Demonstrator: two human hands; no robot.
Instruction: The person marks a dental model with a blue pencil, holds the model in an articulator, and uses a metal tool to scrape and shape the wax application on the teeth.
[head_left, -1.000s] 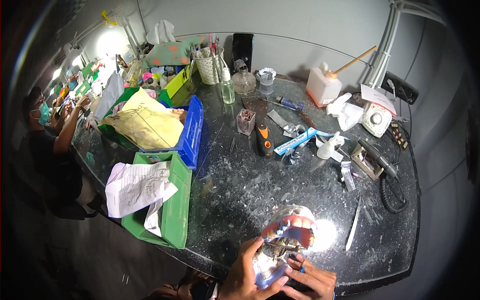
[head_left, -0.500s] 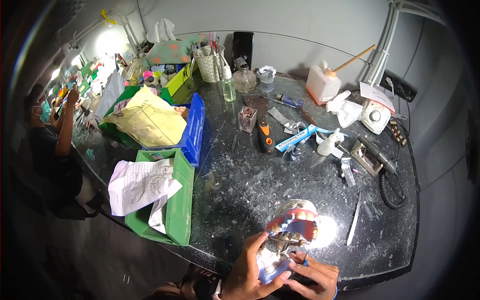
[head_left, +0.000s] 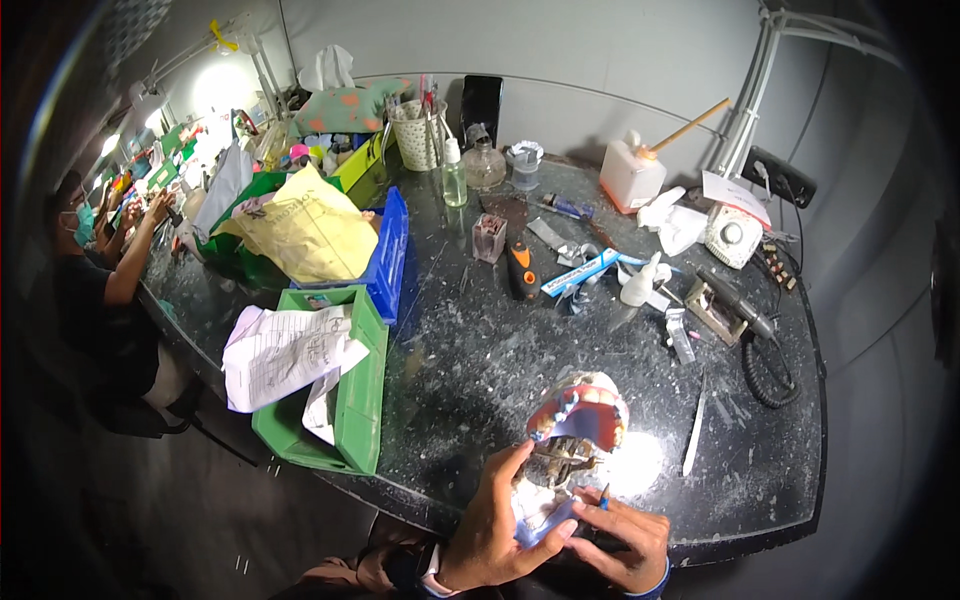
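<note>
A dental articulator (head_left: 563, 460) with an open upper cast (head_left: 585, 385) carrying pink wax and teeth sits at the bench's front. My left hand (head_left: 492, 530) grips its left side, thumb on the lower blue-and-white base (head_left: 540, 520). My right hand (head_left: 625, 545) is curled against the base's right side, with a small blue pointed item (head_left: 604, 500) at its fingers, too small to name. A bright patch of lamp light lies right of the cast, and a white spatula (head_left: 694, 425) lies farther right.
Green bin (head_left: 360, 395) with papers, blue bin (head_left: 395, 250) with yellow bag, orange-handled tool (head_left: 523, 270), corded handpiece (head_left: 745, 310), bottles (head_left: 630, 175) and lamp arm (head_left: 755, 90) crowd the dark bench (head_left: 450, 370). A masked co-worker (head_left: 95, 290) works at far left.
The articulator and my hands sit higher in the picture, and the bench has shifted slightly as the camera moved. The co-worker's hands have shifted.
</note>
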